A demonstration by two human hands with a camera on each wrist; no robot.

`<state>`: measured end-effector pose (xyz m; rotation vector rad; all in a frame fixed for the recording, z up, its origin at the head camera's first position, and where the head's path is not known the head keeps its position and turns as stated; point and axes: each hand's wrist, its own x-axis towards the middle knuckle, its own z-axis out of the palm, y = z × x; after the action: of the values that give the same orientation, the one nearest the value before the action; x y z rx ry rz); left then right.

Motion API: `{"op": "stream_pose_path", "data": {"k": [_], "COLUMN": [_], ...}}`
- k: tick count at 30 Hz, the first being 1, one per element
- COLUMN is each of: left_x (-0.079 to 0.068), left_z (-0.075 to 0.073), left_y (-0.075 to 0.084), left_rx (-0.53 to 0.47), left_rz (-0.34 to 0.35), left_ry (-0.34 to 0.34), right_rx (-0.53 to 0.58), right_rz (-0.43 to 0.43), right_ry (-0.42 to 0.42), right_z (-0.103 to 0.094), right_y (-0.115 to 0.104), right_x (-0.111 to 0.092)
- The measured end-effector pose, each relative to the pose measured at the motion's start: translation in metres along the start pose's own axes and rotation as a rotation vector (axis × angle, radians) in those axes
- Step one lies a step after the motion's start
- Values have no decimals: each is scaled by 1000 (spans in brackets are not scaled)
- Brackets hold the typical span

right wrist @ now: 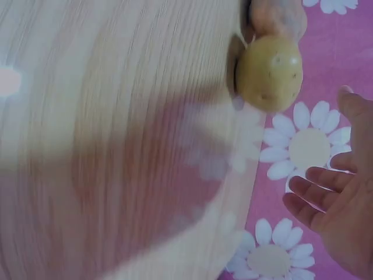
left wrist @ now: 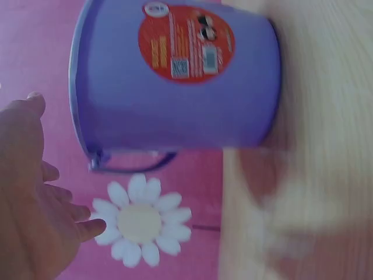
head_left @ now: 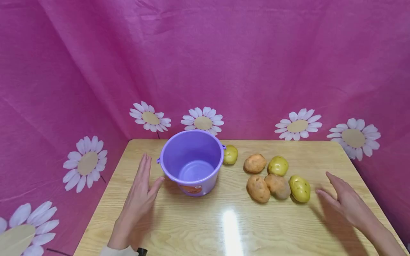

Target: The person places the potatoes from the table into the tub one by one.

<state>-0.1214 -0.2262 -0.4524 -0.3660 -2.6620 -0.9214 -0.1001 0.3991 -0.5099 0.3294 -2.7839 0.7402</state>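
Potatoes [head_left: 258, 188] — six: three brown, three yellow — lie right of one purple bucket [head_left: 193, 156], which stands toward the back-left corner of the table [head_left: 272, 229]. Left hand [head_left: 139, 197] and right hand [head_left: 348, 203] are wide apart, fingers loosely extended — one near the left edge, the other near the right.

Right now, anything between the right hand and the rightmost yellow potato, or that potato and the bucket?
Right hand to yellow potato: nothing visible. Potato to purple bucket: two brown potatoes, side by side.
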Motion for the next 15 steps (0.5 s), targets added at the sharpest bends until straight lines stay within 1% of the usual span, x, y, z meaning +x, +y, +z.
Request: {"op": "stream_pose_path", "data": {"k": [5, 9, 15], "left_x": [10, 17, 21], "left_z": [8, 12, 17], "left_y": [15, 23, 28], "left_rx": [-16, -19, -23], "left_rz": [-19, -65, -150], "left_ry": [-43, -91, -165], "right_rx": [40, 68, 78], "right_rz": [83, 129, 176], "right_ry": [-68, -120, -129], "right_z": [11, 19, 32], "right_y": [-13, -19, -26], "right_x": [3, 5, 9]}}
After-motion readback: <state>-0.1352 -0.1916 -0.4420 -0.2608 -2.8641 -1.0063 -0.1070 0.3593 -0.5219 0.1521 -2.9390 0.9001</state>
